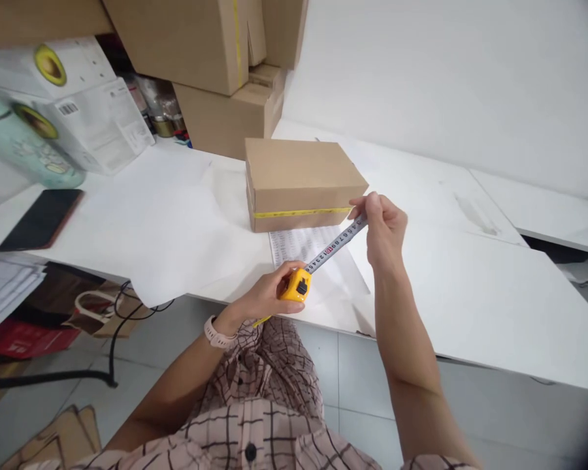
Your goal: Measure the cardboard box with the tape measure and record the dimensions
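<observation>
My left hand (272, 290) is closed round the yellow case of a tape measure (298, 287), which has a black button on its face. A stretch of silver blade (333, 245) with black numbers and a red mark runs up and right from the case. Its far end is pinched by my right hand (385, 225), close to the front right corner of a brown cardboard box (296, 163). A yellow tape line crosses the box's front side. Under the box and the blade lies a printed sheet of paper (318, 251).
More cardboard boxes (220, 121) are stacked behind on the white table (445, 281). To the left are a dark phone (42, 219), a mint bottle (29, 143) and white boxes (98, 124) with avocado pictures. A black cable (112, 352) hangs below the table edge.
</observation>
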Demonstrator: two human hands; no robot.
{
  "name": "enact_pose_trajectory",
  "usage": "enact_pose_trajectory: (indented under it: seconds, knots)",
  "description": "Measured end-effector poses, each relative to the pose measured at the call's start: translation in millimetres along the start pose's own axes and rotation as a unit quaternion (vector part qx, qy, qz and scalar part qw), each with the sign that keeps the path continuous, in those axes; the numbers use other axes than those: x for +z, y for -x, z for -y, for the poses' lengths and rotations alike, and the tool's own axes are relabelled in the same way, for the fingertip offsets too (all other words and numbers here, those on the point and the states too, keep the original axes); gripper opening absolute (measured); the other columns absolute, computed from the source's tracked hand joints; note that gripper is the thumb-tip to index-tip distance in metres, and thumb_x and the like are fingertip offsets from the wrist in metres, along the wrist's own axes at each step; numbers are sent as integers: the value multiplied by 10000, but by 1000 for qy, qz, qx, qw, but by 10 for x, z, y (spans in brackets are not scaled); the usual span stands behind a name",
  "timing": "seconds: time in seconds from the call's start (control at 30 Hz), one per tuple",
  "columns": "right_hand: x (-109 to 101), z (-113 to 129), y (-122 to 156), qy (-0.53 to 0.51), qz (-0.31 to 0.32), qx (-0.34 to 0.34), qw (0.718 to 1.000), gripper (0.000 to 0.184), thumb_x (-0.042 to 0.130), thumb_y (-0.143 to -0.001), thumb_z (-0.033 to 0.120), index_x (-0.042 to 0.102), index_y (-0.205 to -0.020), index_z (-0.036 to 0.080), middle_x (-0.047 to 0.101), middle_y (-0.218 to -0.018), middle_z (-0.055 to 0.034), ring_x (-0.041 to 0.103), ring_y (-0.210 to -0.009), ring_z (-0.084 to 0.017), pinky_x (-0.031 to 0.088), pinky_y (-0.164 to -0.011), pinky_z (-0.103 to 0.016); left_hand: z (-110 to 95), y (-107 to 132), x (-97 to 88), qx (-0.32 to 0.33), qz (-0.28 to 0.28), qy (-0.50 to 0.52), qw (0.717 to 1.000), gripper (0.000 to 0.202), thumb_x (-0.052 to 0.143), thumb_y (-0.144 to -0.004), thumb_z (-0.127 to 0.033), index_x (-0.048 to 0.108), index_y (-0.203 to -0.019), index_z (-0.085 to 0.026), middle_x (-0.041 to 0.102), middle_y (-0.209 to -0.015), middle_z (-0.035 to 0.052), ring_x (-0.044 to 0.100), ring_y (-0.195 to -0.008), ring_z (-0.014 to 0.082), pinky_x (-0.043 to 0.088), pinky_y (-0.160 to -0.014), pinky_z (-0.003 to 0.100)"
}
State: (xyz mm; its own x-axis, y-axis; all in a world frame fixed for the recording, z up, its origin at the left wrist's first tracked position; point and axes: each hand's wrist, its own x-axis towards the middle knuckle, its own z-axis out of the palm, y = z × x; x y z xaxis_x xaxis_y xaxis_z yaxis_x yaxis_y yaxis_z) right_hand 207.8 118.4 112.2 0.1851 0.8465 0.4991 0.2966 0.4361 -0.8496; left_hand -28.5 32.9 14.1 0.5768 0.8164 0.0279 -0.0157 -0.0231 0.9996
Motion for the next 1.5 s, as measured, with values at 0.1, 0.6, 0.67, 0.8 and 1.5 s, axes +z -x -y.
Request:
enact_pose_trajectory:
  seconds: [0.1,0.6,0.67,0.8,1.5]
  knots:
    - [-7,60,204,-2,2,34,999,496,570,-916,673,678,-772,211,564,-594,21,481,-491,-105,408,-486,-255,24,13,35,0,-1,12,1000,844,828,-760,-318,389,-1481,-328,571,-1151,36,565,-931,173,480,-855,341]
    - [-267,-566,326,565,321,-82,755,444,426,-883,-10,685,-1178,198,713,-951,-119,620,-825,-246,342,-596,-330,-24,28,55,-26,-34,5,999,1082,847,-718,-283,216,-1595,-334,591,-1144,47,601,-976,203,518,-884,381]
    - [-220,-599,321,583,381,-132,705,378,445,-868,-34,707,-1046,172,709,-918,-134,602,-830,-245,355,-638,-342,-34,27,47,-26,-32,-5,999,1048,849,-717,-300,261,-1585,-324,597,-1163,59,608,-1004,218,525,-903,394]
    - [-257,-637,295,573,393,-175,698,278,456,-866,-16,647,-797,174,680,-787,-119,572,-757,-226,328,-622,-348,-61,21,29,-31,-31,-14,999,1035,849,-729,-340,267,-1585,-323,598,-1161,60,614,-1016,226,536,-909,400]
    - [59,-967,507,10,119,191,974,351,749,-811,501,510,-786,246,471,-678,61,446,-585,-114,410,-569,-263,-99,16,18,-45,-15,-32,998,875,845,-721,-349,451,-1501,-303,605,-1339,87,626,-1127,272,551,-961,417]
